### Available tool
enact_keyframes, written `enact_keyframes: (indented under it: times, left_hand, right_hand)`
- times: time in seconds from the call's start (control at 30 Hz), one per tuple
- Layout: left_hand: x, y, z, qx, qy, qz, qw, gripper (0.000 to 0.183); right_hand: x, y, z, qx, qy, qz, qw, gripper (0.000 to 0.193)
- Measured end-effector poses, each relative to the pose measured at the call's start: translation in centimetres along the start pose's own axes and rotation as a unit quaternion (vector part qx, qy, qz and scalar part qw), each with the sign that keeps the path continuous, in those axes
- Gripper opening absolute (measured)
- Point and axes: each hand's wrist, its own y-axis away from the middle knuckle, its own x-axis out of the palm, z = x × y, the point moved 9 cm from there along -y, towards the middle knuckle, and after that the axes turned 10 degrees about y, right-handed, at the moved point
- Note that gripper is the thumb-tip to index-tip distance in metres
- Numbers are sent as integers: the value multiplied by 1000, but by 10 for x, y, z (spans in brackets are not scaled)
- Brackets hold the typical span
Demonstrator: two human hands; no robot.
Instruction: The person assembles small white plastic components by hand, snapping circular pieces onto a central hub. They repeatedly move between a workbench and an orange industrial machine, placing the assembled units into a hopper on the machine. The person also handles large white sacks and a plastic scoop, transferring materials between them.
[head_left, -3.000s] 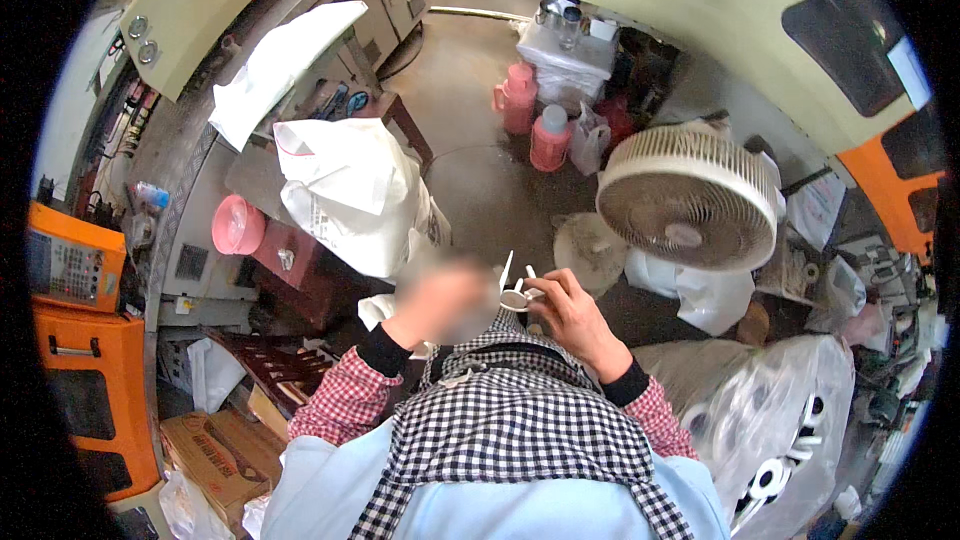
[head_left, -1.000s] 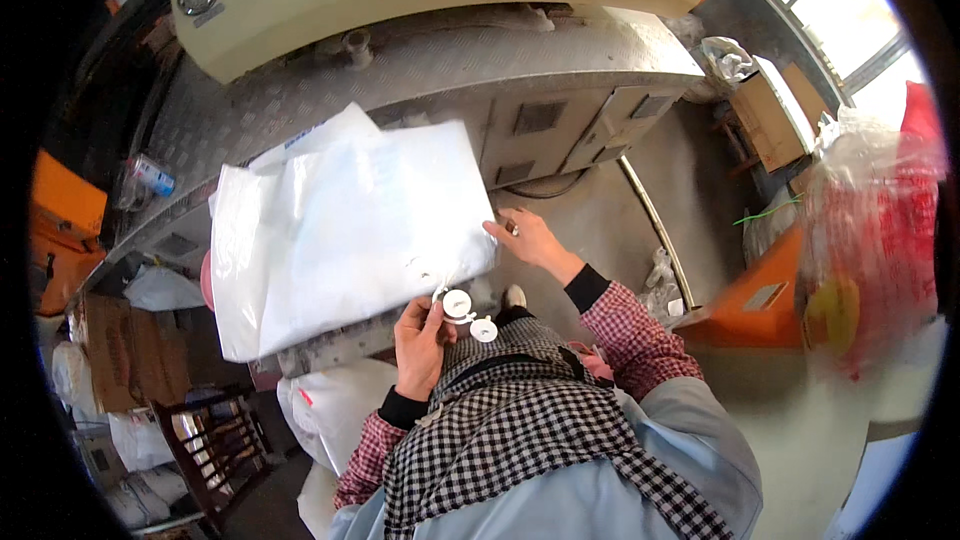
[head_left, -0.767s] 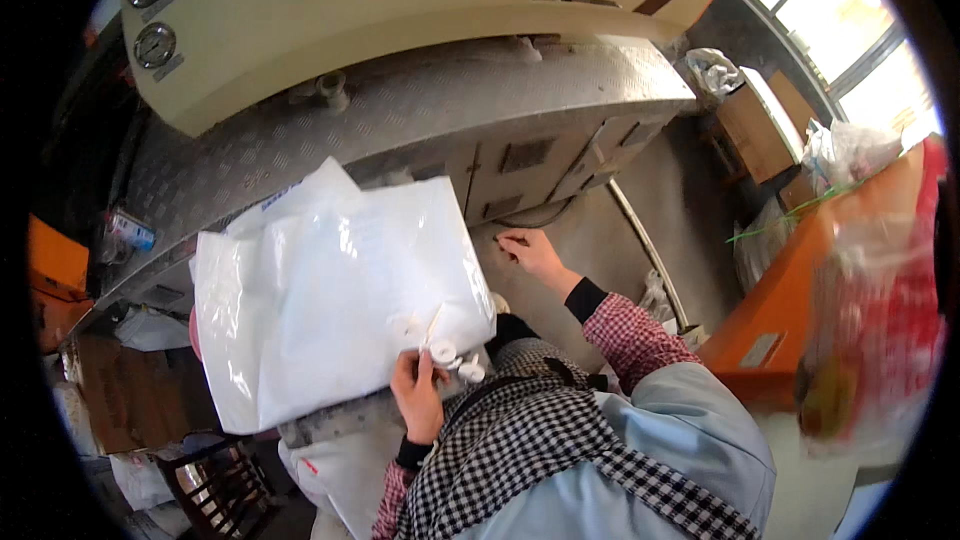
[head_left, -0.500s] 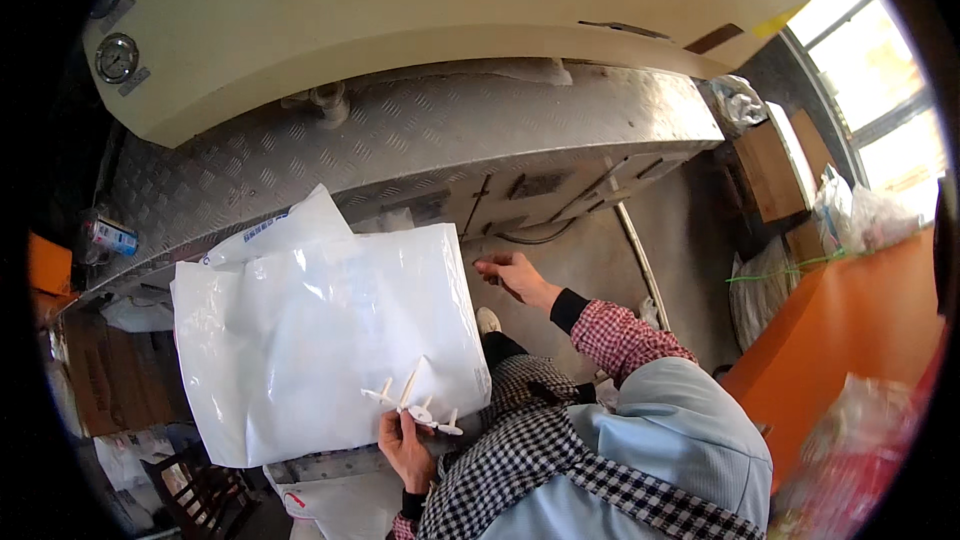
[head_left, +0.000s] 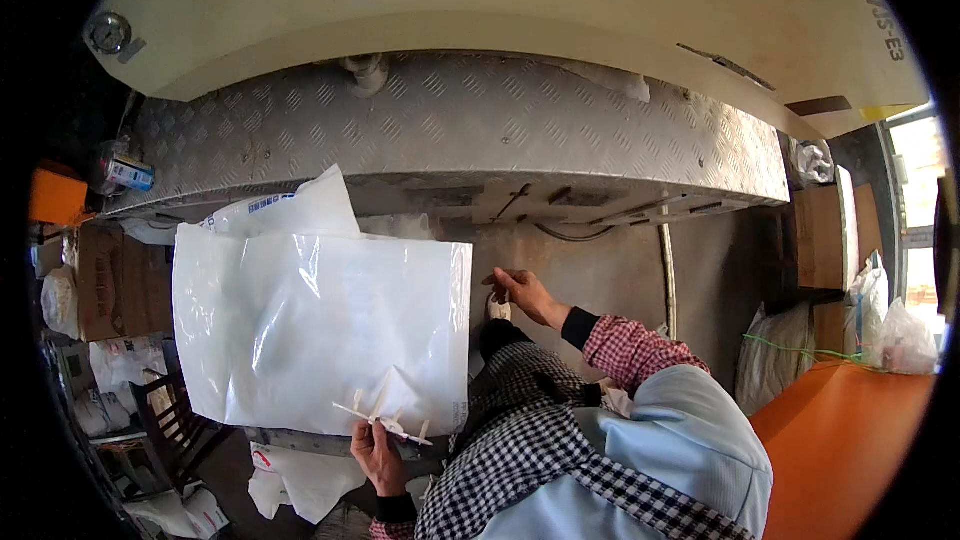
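My left hand (head_left: 375,455) is low in the view and grips a thin white plastic part with several prongs (head_left: 385,418), held against the bottom edge of a large white plastic bag (head_left: 310,330). The bag hangs in front of a diamond-plate metal platform (head_left: 480,140). My right hand (head_left: 520,290), in a red checked sleeve, reaches out beside the bag's right edge. Its fingertips pinch a small white piece (head_left: 497,310).
A cream machine housing (head_left: 480,10) arches over the platform. An orange surface (head_left: 850,440) lies at the lower right, with filled plastic bags (head_left: 885,325) and a cardboard box (head_left: 815,235) behind it. Shelves with boxes and bags (head_left: 95,340) stand at the left.
My left hand has sunk with the pronged part from the bag's middle to its bottom edge. My right hand stays by the bag's right edge. The view has tilted upward.
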Motion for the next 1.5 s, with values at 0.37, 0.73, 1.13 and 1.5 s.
enact_keyframes:
  times: [0.37, 0.73, 1.13, 1.5]
  left_hand:
    - [96, 21, -67, 157, -90, 21, 983, 14]
    - [311, 11, 2, -151, 218, 219, 939, 12]
    - [453, 101, 37, 434, -238, 493, 715, 11]
    - [723, 247, 247, -235, 69, 602, 760, 12]
  right_hand:
    - [-104, 26, -15, -5, -62, -53, 997, 31]
    - [-76, 210, 208, -495, 496, -201, 685, 51]
    - [-220, 192, 61, -178, -94, -74, 977, 35]
    - [-505, 350, -64, -162, -186, -497, 832, 28]
